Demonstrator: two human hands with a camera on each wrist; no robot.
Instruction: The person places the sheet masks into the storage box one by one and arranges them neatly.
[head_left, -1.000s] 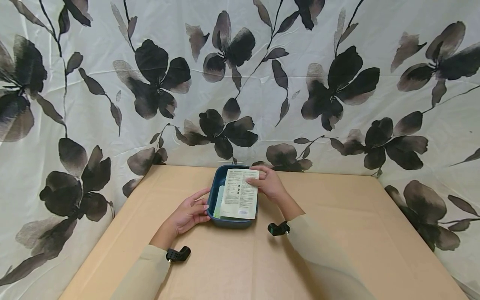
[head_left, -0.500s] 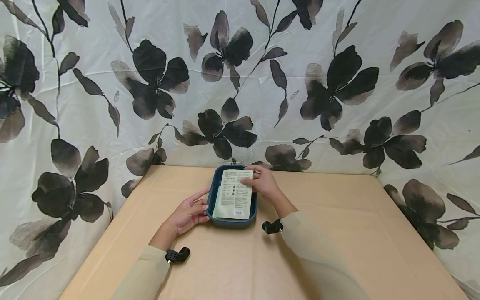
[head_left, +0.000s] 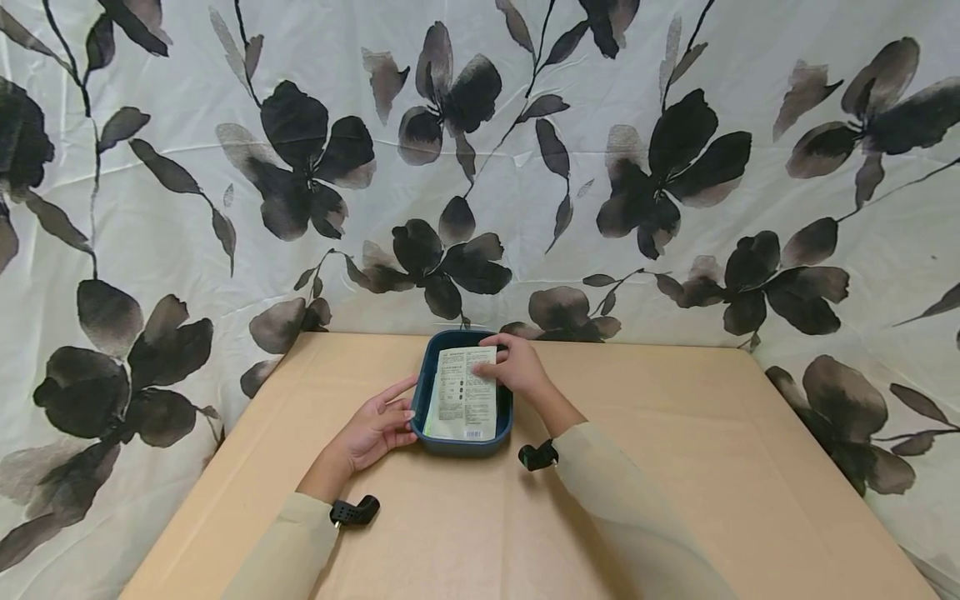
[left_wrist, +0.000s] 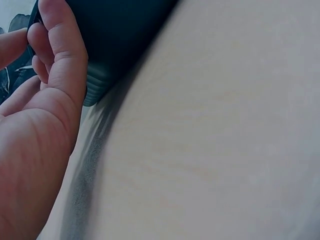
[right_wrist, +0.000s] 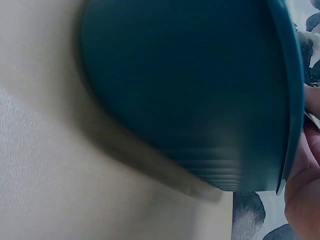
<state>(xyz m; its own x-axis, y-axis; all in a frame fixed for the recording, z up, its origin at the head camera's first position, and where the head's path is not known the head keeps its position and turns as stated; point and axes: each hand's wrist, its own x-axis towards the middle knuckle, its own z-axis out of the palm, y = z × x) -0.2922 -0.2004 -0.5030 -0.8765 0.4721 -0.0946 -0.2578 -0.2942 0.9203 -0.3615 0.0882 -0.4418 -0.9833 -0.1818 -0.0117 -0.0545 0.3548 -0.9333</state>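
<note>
A dark blue plastic bin (head_left: 461, 448) stands at the table's far edge in the head view. Inside it lies a flat, pale packet (head_left: 459, 408) with small print and a barcode; a sliver of green shows at its lower left. My right hand (head_left: 521, 367) pinches the packet's right side, thumb on the print, its fingers at the bin's right rim and partly hidden. At the bin's left side my left hand (head_left: 378, 429) touches the rim and outer wall with relaxed fingers and thumb. Both wrist views show the bin's wall (right_wrist: 190, 90) close up.
The tan tabletop (head_left: 450, 533) stretches in front of the bin and to both sides. Behind it hangs a white cloth (head_left: 540, 250) with dark flowers. A black wrist camera (head_left: 355, 510) sits on the left wrist, another camera (head_left: 538, 456) on the right.
My right hand has moved the packet left and slightly down, from over the right rim to inside the bin. The green item is now mostly covered. My left hand has stayed in place.
</note>
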